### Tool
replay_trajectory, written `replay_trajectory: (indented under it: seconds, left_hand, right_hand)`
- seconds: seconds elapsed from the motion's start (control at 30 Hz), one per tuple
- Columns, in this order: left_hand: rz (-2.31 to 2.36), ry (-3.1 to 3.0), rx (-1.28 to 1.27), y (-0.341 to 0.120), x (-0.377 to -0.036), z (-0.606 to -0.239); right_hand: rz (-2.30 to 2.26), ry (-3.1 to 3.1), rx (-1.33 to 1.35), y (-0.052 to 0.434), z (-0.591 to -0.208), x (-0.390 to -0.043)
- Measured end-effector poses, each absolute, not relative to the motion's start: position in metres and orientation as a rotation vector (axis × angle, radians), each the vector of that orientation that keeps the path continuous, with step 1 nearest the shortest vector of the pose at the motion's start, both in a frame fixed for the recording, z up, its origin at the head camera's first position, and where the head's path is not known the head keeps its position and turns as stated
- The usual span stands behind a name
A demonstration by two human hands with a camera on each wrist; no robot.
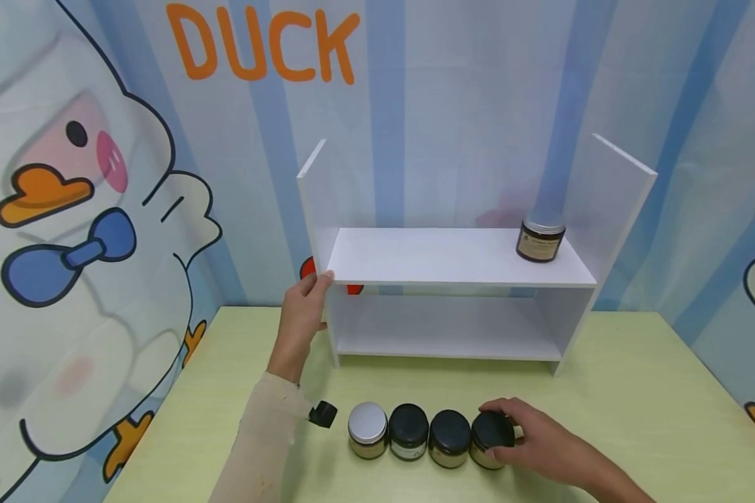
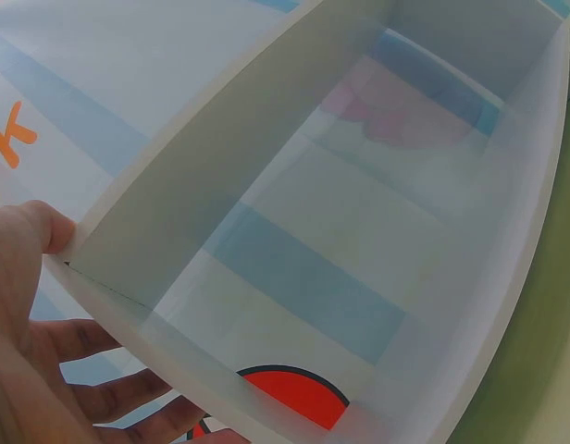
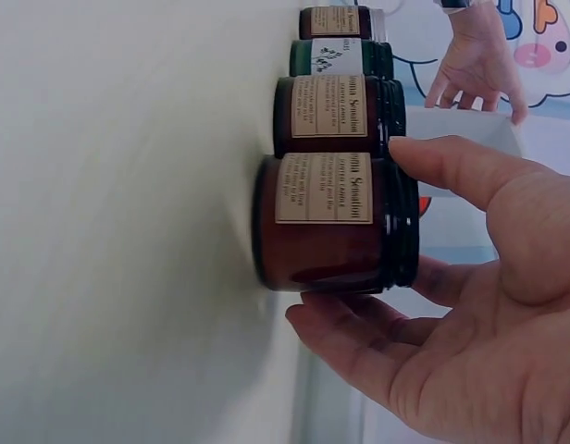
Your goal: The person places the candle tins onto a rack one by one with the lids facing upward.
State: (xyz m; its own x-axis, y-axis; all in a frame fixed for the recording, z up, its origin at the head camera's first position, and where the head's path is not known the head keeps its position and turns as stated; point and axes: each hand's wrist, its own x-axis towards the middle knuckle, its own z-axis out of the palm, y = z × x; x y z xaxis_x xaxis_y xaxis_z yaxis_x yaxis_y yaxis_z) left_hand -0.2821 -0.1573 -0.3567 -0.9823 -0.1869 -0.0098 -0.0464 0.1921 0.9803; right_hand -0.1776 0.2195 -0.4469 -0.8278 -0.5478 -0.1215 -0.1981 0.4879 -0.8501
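Observation:
Several label-wrapped jars stand in a row near the table's front edge. My right hand [image 1: 502,427] grips the rightmost one, a brown jar with a black lid [image 1: 491,436], thumb on the lid rim and fingers under it [image 3: 322,222]. Left of it stand two black-lidded jars [image 1: 449,436] [image 1: 408,429] and a silver-lidded jar [image 1: 368,427]. My left hand [image 1: 314,290] holds the left side panel of the white two-level shelf [image 1: 453,257], thumb [image 2: 40,227] on the front edge and fingers behind. Another jar [image 1: 540,239] stands on the upper shelf at the right.
The shelf stands at the back of a yellow-green table [image 1: 635,391], against a blue-striped wall with a cartoon duck [image 1: 69,230]. Its lower level [image 1: 447,328] holds nothing. Bare tabletop lies to the right of the jars and the shelf.

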Motion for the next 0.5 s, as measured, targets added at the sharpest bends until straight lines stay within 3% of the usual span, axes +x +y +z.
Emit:
replay_trajectory:
  seconds: [0.5]
  left_hand:
    - [-1.904,-2.341,0.216,-0.157,-0.282,-0.358]
  right_hand:
    - [-1.398,2.318,-0.568,0.220,-0.463,-0.173]
